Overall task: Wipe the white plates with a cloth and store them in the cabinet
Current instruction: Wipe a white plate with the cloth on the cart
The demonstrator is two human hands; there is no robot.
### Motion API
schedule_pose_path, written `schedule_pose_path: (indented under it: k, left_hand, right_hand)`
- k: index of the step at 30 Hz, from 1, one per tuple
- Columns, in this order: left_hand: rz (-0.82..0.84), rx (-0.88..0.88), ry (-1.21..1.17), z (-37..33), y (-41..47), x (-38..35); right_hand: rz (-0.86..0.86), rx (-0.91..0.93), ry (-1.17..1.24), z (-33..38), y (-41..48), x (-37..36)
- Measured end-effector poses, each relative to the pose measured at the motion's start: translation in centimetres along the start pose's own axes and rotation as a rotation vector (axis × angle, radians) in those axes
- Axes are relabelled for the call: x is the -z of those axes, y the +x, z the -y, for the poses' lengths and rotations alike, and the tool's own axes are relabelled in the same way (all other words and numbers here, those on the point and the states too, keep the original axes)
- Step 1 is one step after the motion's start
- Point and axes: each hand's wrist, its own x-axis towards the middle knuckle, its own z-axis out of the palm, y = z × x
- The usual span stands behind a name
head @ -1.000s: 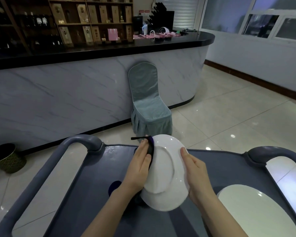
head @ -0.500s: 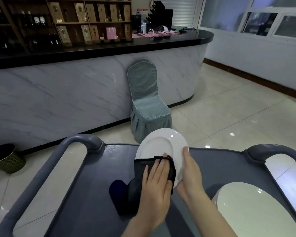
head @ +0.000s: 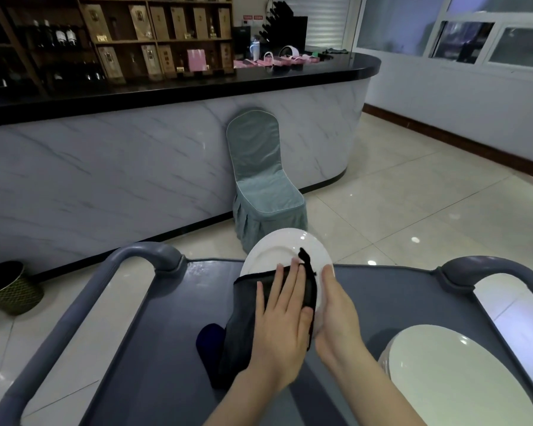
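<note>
I hold a white plate (head: 277, 250) tilted up above the grey cart (head: 154, 348), its face toward me. My left hand (head: 280, 321) lies flat with straight fingers on a dark cloth (head: 243, 318), pressing it against the plate's lower face. The cloth hangs down past the plate's bottom edge. My right hand (head: 336, 318) grips the plate's right rim, thumb on the front and fingers hidden behind. A stack of white plates (head: 453, 373) sits on the cart at the lower right. No cabinet is in view.
The cart has raised grey handles at the left (head: 142, 256) and right (head: 486, 269). Beyond it a covered chair (head: 259, 179) stands against a marble bar counter (head: 105, 167). A woven bin (head: 6, 287) is on the floor at the left.
The plate has turned from showing its underside to showing its face. My left hand moved from the left rim to lie flat on the cloth over the face.
</note>
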Motion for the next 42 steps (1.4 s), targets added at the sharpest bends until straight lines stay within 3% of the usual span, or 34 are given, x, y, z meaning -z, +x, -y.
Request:
schedule_pose_path:
  k: [3, 9, 12, 17, 22, 28, 34, 42]
  left_hand:
    - [0.026, 0.072, -0.008, -0.8, 2.4, 0.3]
    - [0.166, 0.233, -0.279, 0.7, 6.1, 2.0]
    - [0.131, 0.151, -0.273, 0.1, 4.9, 2.2]
    - [0.136, -0.066, -0.042, -1.5, 0.4, 0.5]
    - [0.091, -0.028, -0.025, -1.3, 3.0, 0.6]
    - [0.081, 0.131, -0.283, 1.7, 5.9, 1.3]
    - [0.104, 0.247, -0.221, 5.1, 3.6, 1.0]
    - [0.141, 0.048, -0.133, -0.2, -1.3, -0.4]
  right_hand:
    - [0.015, 0.013, -0.044, -1.1, -0.8, -0.3]
    - [-0.041, 0.111, -0.17, -2.6, -1.3, -0.3]
    - [-0.044, 0.16, -0.187, -1.5, -0.9, -0.4]
    - [-0.019, 0.094, -0.12, 0.0, 0.0, 0.0]
    - [-0.03, 0.117, -0.163, -0.9, -0.1, 0.1]
    - [-0.074, 0.146, -0.247, -1.3, -0.5, 0.2]
    - [-0.103, 0.133, -0.182, 0.1, 0.5, 1.1]
    - [-0.179, 0.059, -0.129, 0.6, 1.7, 1.5]
